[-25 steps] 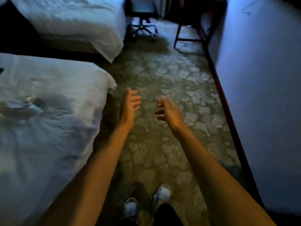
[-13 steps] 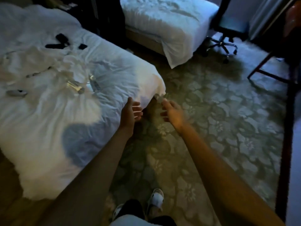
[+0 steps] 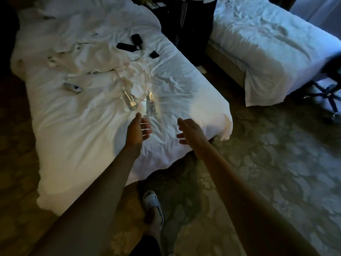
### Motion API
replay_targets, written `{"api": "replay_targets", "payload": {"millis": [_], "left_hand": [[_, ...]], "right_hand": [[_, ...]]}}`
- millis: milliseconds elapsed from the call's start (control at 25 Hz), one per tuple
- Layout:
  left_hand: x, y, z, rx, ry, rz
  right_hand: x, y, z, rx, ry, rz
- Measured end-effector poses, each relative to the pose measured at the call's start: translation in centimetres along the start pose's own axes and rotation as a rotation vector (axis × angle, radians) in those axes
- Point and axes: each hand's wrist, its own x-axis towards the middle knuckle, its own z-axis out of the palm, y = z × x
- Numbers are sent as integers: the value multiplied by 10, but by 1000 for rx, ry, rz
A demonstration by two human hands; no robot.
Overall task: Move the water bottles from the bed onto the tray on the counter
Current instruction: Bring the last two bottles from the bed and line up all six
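Observation:
Two clear water bottles lie side by side on the white bed [image 3: 77,137], caps pointing away from me: the left bottle [image 3: 130,100] and the right bottle [image 3: 151,104]. My left hand [image 3: 137,131] hovers open over the sheet just short of both bottles, fingers spread, touching neither. My right hand [image 3: 191,131] is open too, further right near the bed's corner, holding nothing. The tray and counter are out of view.
Black devices [image 3: 126,47] with cables and a small remote [image 3: 72,88] lie further up the bed. A person in dark trousers [image 3: 186,28] stands between this bed and a second bed [image 3: 267,52]. An office chair base [image 3: 326,95] stands at right on patterned carpet.
The view has swung left from the carpet onto the bed. Both open hands have moved from beside the bed's corner to over the sheet, close to the two bottles.

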Motion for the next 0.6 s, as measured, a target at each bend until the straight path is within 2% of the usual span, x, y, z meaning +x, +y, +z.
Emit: {"api": "replay_targets", "payload": {"millis": [360, 600], "left_hand": [[170, 52, -9, 26, 140, -97], [275, 59, -16, 73, 234, -147]], "right_hand": [[186, -50, 44, -107, -106, 40], [301, -45, 81, -194, -205, 152]]}}
